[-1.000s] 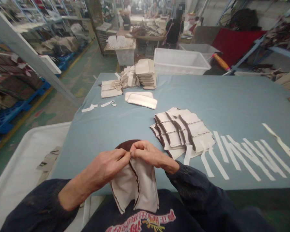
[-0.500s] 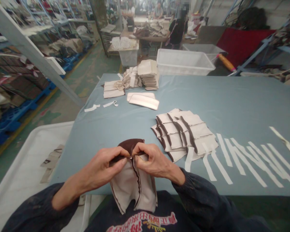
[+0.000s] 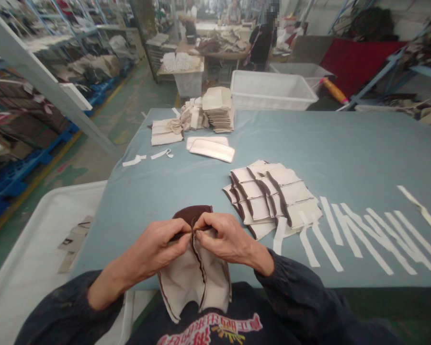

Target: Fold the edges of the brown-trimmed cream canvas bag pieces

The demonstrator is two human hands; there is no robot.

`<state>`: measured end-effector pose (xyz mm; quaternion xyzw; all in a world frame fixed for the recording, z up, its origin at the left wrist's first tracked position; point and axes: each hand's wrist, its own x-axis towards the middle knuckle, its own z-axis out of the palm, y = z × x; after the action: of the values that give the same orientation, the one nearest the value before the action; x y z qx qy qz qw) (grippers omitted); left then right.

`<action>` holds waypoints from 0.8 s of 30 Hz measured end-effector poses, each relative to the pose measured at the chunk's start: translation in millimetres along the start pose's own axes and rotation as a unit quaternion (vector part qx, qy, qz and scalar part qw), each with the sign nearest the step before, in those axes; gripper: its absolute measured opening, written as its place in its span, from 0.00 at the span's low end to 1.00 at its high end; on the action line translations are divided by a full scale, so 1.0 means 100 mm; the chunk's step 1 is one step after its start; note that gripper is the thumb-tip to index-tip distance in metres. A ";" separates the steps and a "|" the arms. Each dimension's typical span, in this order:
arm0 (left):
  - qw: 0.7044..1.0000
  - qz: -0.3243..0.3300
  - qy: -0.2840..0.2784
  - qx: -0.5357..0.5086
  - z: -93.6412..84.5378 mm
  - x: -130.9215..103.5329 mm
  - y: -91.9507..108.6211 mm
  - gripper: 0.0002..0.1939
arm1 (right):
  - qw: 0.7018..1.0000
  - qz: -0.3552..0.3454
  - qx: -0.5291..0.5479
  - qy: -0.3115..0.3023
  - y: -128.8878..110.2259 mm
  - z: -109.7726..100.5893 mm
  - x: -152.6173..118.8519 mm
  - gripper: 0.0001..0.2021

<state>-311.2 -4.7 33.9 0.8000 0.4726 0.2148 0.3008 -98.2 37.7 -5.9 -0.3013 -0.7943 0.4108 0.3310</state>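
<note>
Both hands pinch the upper edge of a sewn fabric piece (image 3: pixel 181 280), pale cream outside with a dark brown inner side and a dark seam running down its middle. My left hand (image 3: pixel 161 244) grips the edge just left of that seam, thumb against forefinger. On the other side my right hand (image 3: pixel 222 237) holds it the same way, the fingertips of the two hands almost touching. The piece hangs between my forearms over the table's front edge. To the right lies a fanned pile of similar cream and brown pieces (image 3: pixel 273 196).
White strips (image 3: pixel 366 237) lie in a row on the blue-grey table (image 3: pixel 345 153). Farther back are two pale oblong panels (image 3: pixel 211 150) and a stack of cream pieces (image 3: pixel 218 110). A white tub (image 3: pixel 273 91) stands behind the table, a white tray (image 3: pixel 32 249) at left.
The view has shifted slightly. My hands keep their pinch on the fabric piece, whose lower part has swung a little to the left.
</note>
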 end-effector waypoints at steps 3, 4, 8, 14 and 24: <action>1.000 0.011 0.025 0.004 0.04 0.01 -0.03 0.07 | 1.000 0.015 0.014 -0.005 0.01 0.01 0.02 0.04; 0.999 0.009 0.031 -0.002 0.05 0.01 -0.03 0.06 | 1.000 0.021 0.020 -0.004 0.01 0.01 0.02 0.03; 0.998 -0.013 0.044 -0.038 0.07 0.04 -0.04 0.06 | 0.997 0.046 0.055 -0.016 0.01 0.01 0.02 0.04; 0.995 -0.036 0.028 -0.084 0.07 0.05 -0.07 0.07 | 0.991 0.076 0.079 -0.081 -0.03 -0.07 0.10 0.06; 0.958 -0.096 -0.020 -0.269 -0.03 -0.04 0.00 0.14 | 0.996 -0.041 0.081 -0.007 -0.18 0.05 0.09 0.09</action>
<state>-314.7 -7.1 35.5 0.6444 0.4662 0.2877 0.5335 -110.8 33.7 9.6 -0.2380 -0.7725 0.4620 0.3649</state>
